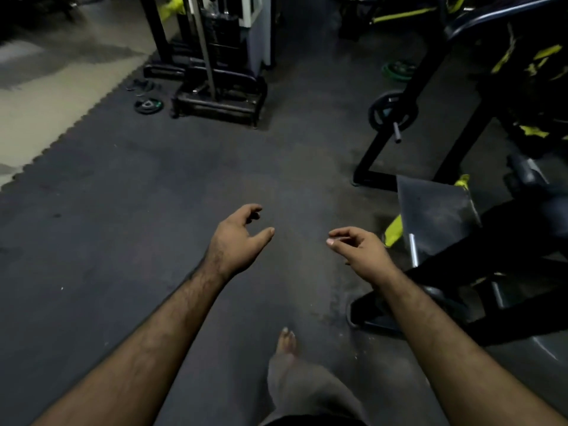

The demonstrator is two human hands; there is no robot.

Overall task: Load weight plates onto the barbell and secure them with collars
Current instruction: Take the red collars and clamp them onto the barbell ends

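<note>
Currently:
Left hand (238, 238): held out, fingers loosely curled, nothing held.
Right hand (358, 245): likewise, nothing held.
Weight plate (392, 110): mounted on a rack peg, far right.
Small plate (148, 105): on the floor mat (153, 210).

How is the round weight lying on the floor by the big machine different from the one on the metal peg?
The small black plate with green marks lies flat on the dark rubber floor, loose. The black plate with a blue mark stands upright on a steel peg of the black rack, and looks bigger. Both are round and black.
</note>
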